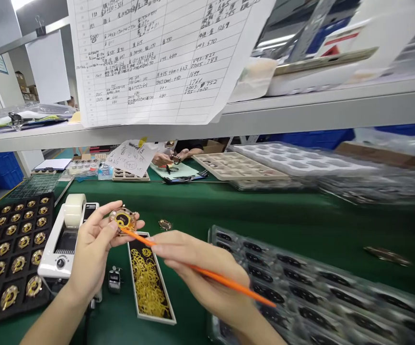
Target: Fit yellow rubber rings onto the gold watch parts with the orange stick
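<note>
Above the green desk (pixel 189 206), right of the white tape machine (pixel 51 254), a gold watch part (pixel 125 216) is held by the left hand (pixel 93 242), and an orange stick (pixel 236 286), its tip at the part, is pinched by the right hand (pixel 207 266).

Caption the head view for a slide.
The left hand holds a round gold-toned part as the right hand points an orange stick at it over a green table.

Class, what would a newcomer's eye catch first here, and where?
Probably the bright orange stick in the right hand, its tip at the gold-toned watch case in the left hand. Then the handwritten sheet at top centre, and the yellow rings in the white-rimmed tray.
</note>
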Motion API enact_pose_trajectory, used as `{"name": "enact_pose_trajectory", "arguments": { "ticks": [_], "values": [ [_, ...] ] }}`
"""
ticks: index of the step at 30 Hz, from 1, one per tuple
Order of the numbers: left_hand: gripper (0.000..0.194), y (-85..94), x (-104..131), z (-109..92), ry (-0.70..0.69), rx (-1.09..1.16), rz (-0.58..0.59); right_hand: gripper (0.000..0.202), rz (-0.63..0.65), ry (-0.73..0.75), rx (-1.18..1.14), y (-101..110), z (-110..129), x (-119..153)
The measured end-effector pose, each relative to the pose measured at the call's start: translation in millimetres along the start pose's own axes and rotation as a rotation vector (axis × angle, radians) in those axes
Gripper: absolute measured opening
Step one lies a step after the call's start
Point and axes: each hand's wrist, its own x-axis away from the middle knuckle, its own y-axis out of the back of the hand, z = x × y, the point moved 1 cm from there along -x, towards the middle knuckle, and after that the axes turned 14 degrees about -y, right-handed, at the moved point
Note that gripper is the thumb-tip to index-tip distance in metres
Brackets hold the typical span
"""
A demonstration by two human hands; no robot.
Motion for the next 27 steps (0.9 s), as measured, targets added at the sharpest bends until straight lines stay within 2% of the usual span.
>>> {"name": "enact_pose_trajectory", "arguments": {
  "ticks": [3,6,10,13,17,20,23,27],
  "values": [
    [0.032,-0.7,-1,-1,0.038,0.016,-0.023,0.031,0.105,0.206,0.174,5,0,-2],
    [0.031,-1.2,-4,1,0.068,0.030,-0.019,0.030,0.072,0.255,0.201,6,4,-2],
    [0.028,-3.0,-3,9,0.052,0.039,0.006,0.036,-0.213,0.088,0.102,-1,6,5],
    [0.028,-7.1,2,15,0.035,0.031,0.022,0.033,-0.412,-0.029,0.092,-10,2,10],
    [0.030,-13.3,8,19,0.026,0.009,0.016,0.029,-0.549,-0.080,0.080,-20,-4,11],
    [0.035,-16.1,11,22,0.032,0.007,-0.007,0.029,-0.606,-0.089,0.082,-23,-6,11],
    [0.037,-17.0,12,24,0.029,0.024,-0.025,0.027,-0.544,-0.031,0.162,-21,-3,11],
    [0.037,-16.6,11,24,0.051,0.058,-0.029,0.026,-0.329,0.290,0.435,-20,-1,9]
  ]
}}
